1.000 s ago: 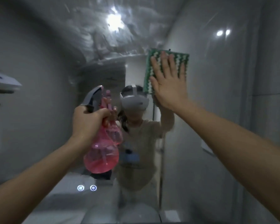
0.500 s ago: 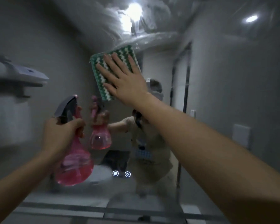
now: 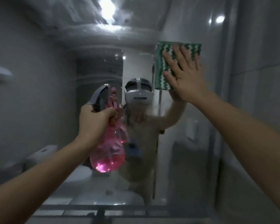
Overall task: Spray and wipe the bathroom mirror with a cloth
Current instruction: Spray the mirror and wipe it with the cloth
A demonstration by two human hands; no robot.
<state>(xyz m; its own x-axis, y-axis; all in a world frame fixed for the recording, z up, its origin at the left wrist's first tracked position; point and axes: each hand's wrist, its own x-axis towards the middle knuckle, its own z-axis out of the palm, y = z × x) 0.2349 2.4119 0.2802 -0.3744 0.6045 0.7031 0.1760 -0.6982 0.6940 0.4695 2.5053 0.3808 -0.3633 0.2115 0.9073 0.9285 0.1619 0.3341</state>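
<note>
Mirror (image 3: 38,97): fills nearly the whole view; its lower edge runs across the bottom, where a dark band and a pale tiled ledge (image 3: 58,212) lie below it. The upper glass is streaked and hazy around a reflected ceiling light (image 3: 107,9); the left and right stretches of glass are bare.
Right arm: reaches up from the lower right corner, cut off by the frame edge.
Left arm: reaches in from the lower left corner, also cut off by the frame.
Cloth (image 3: 170,62): green and white zigzag weave, flat against the glass in the upper right, its right part hidden under the hand.
Right hand (image 3: 187,80): fingers straight and spread, palm pressing the cloth to the mirror.
Spray bottle (image 3: 107,157): pink and see-through with a grey head, held up in front of the centre of the glass, well apart from the cloth; its own reflection overlaps it, so the outline is hard to separate.
Left hand (image 3: 94,122): fingers curled round the bottle's neck, below the trigger.
Reflection: a person in a white headset (image 3: 138,94), blurred; the room behind is too soft to make out.
</note>
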